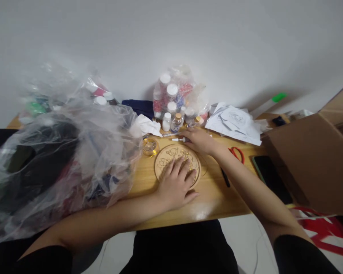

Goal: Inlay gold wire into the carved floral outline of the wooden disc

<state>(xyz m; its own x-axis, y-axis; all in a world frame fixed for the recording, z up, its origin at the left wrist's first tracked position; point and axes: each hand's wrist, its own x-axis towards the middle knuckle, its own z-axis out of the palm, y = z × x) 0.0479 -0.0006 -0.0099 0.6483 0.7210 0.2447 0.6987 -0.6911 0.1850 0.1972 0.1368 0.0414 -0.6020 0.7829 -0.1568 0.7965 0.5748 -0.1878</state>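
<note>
A round wooden board (163,154) with a carved flower pattern lies on the table, gold wire-like lines showing in its design. My left hand (177,182) rests flat across its lower half, fingers spread, covering part of the pattern. Beyond the board's far edge, my right hand (197,140) is closed around a small tube with a white nozzle (176,139), which points left; most of its body is under the fingers. A thin pen-like tool (169,134) lies just behind the tube. Left of the board sits a spool of gold wire (150,146).
Small bottles (176,122) and bagged jars (172,90) stand at the back. Clear plastic bags (103,152) crowd the left. Rightward are paper sheets (236,123), red-handled pliers (240,154), a phone (270,179) and a cardboard box (305,163). Crumpled tissue (148,125) lies behind the spool.
</note>
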